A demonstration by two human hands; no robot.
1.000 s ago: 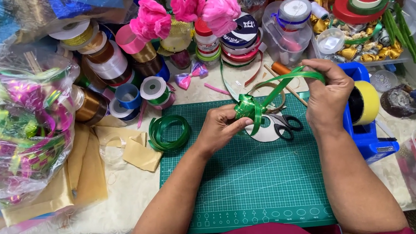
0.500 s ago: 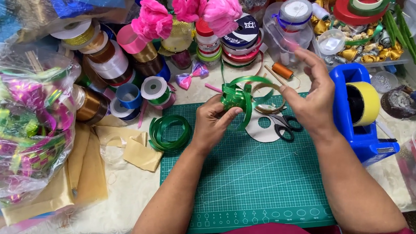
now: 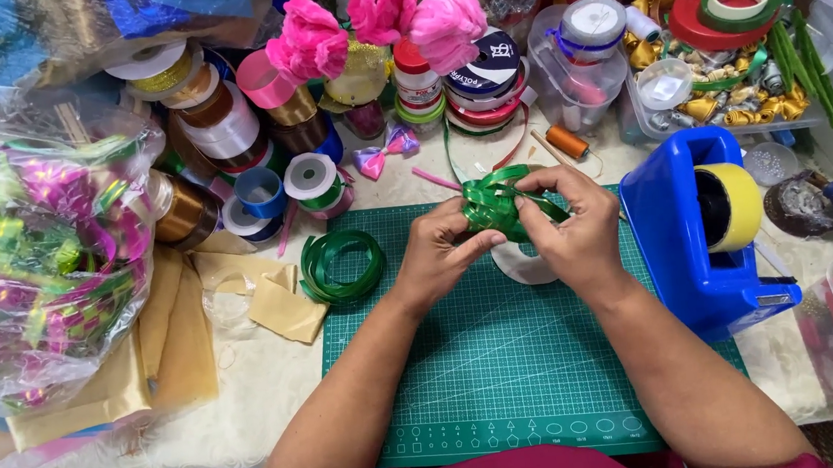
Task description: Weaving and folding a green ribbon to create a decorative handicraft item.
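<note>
Both of my hands hold a bunch of looped green ribbon [image 3: 496,205] above the far end of a green cutting mat [image 3: 508,366]. My left hand [image 3: 441,252] pinches the bunch from the left with thumb and fingers. My right hand [image 3: 568,223] grips it from the right, its fingers wrapped over the top of the loops. A white ribbon spool [image 3: 523,264] lies on the mat just under my hands. A loose coil of green ribbon [image 3: 341,264] rests at the mat's left corner.
A blue tape dispenser [image 3: 703,239] with a yellowish roll stands right of my hands. Many ribbon spools [image 3: 227,130], pink pompom flowers [image 3: 372,12] and jars crowd the back. A clear bag of ribbon bows [image 3: 32,258] fills the left. Gold fabric pieces [image 3: 261,298] lie beside the mat.
My hands came closer together around the green ribbon. The long loop that stretched to the right has been gathered into a tight bunch, and my hands now hide the scissors.
</note>
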